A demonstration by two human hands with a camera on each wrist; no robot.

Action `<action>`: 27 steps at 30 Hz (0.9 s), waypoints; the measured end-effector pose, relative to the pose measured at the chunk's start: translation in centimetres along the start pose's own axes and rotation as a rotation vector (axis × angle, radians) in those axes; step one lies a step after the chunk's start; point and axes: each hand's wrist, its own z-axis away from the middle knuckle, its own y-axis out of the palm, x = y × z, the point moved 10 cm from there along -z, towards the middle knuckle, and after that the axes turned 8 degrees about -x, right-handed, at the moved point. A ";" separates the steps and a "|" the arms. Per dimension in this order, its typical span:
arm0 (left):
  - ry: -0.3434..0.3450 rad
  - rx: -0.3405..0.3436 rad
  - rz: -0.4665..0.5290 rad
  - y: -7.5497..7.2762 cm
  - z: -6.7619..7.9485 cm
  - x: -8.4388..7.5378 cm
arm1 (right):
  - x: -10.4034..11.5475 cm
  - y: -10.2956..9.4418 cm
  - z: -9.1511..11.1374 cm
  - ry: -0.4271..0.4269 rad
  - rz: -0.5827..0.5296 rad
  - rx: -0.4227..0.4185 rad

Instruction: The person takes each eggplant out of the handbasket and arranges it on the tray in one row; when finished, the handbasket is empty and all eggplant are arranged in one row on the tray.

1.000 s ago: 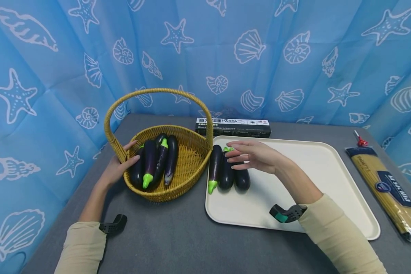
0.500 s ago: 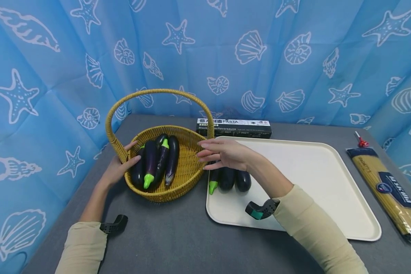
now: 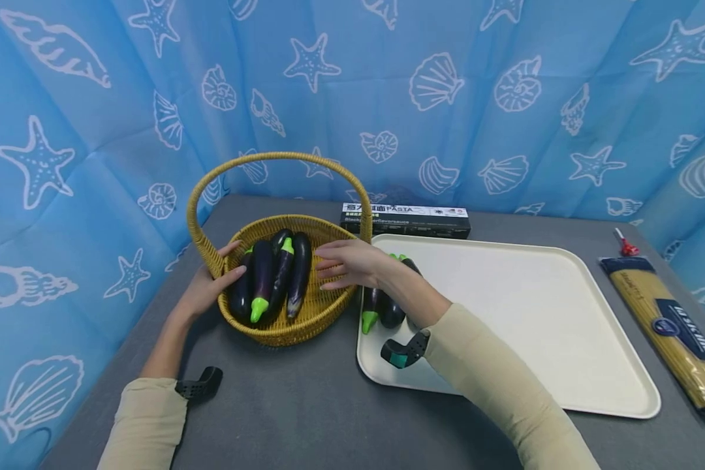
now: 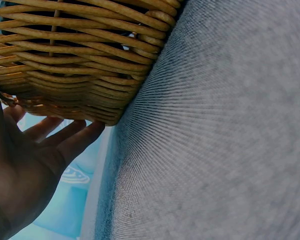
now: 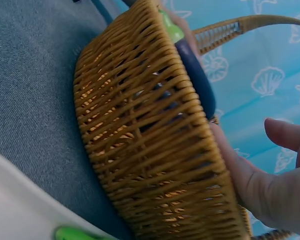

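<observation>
A wicker basket (image 3: 288,336) with a tall hoop handle stands left of centre, holding several dark eggplants (image 3: 262,267) with green caps. My left hand (image 3: 205,290) grips the basket's left rim, thumb over the edge. In the left wrist view, the left hand's fingers (image 4: 72,137) lie along the woven outer wall. Over the basket's right rim, my right hand (image 3: 352,264) reaches in with fingers loosely extended and nothing held. In the right wrist view, the right hand (image 5: 280,195) is beside the rim. Three more eggplants (image 3: 392,313) lie on the tray's left end, partly covered by the right forearm.
A cream tray (image 3: 505,313) lies right of the basket. Behind it stands a black pasta box (image 3: 405,222). At the far right are a spaghetti pack (image 3: 666,326) and a red lollipop (image 3: 628,247). A blue shell-print curtain (image 3: 388,98) closes off the back.
My right hand has moved left from above the eggplants on the tray to over the basket's right side. The left hand keeps its place on the rim.
</observation>
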 end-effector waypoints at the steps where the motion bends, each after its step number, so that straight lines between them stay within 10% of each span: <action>1: 0.002 0.002 -0.002 0.1 0.0 -0.2 | -0.1 0.1 -0.3 0.008 0.012 -0.012; 27: 0.020 -0.011 0.017 -0.3 -1.0 2.7 | -2.1 1.0 -5.7 0.057 0.188 -0.300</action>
